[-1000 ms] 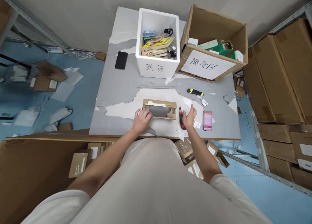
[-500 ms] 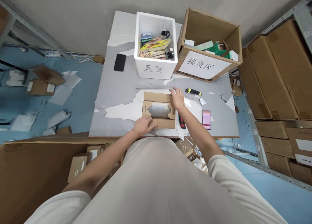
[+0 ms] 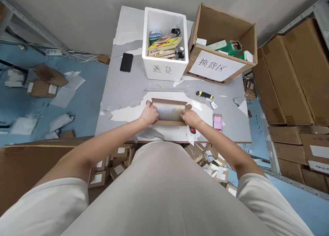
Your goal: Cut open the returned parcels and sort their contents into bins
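In front of me on the table lies a small cardboard box (image 3: pixel 169 122), its top flaps raised. Inside it shows a pale, shiny wrapped item (image 3: pixel 169 111), its kind unclear. My left hand (image 3: pixel 149 112) is closed at the box's left end, with the fingers on the end flap. At the right end, my right hand (image 3: pixel 190 116) is closed on the other end flap, fingertips at the inner edge. A red and black utility knife (image 3: pixel 192 129) lies partly hidden below my right hand.
A white foam box (image 3: pixel 164 70) with mixed goods stands at the back, beside a cardboard carton (image 3: pixel 221 68) with a paper label. A black phone (image 3: pixel 126 62), a yellow and black utility knife (image 3: pixel 204 94) and a pink packet (image 3: pixel 217 122) lie on the table (image 3: pixel 108 92).
My left hand has moved from the box's near side up to its left end. My right hand has come down to the right end. Both end flaps have opened outward, uncovering more of the wrapped item.
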Action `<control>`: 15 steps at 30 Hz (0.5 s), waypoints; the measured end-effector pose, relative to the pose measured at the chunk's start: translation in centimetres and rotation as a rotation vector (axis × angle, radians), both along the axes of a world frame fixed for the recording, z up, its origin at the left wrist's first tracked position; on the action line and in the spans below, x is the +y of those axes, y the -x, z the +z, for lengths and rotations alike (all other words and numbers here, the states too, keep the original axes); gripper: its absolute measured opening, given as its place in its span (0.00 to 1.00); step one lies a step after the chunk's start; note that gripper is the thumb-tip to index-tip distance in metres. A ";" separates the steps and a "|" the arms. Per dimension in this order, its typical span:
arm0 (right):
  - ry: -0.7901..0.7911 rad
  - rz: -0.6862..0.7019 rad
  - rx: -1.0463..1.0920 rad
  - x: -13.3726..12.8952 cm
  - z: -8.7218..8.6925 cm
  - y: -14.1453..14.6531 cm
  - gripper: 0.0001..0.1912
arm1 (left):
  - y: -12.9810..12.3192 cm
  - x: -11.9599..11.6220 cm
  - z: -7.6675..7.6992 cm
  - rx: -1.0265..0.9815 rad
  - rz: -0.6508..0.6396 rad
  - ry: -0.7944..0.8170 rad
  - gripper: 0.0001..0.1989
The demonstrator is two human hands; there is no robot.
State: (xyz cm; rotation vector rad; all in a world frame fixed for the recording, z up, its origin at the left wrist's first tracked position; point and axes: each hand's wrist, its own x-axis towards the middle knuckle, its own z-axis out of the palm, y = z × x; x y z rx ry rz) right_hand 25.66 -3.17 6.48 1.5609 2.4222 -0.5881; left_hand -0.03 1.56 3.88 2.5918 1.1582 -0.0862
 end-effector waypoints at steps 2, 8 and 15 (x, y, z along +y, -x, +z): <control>0.009 -0.013 -0.116 -0.5 0.8 -0.6 0.14 | 1.8 -0.8 0.2 0.067 0.092 -0.042 0.29; -0.107 0.073 -0.129 0.8 0.8 3.5 0.22 | 3.3 -2.7 -0.3 0.071 0.197 0.015 0.41; -0.179 -0.076 -0.168 3.4 -1.9 8.2 0.25 | 2.9 -2.7 -0.8 -0.035 0.297 0.049 0.43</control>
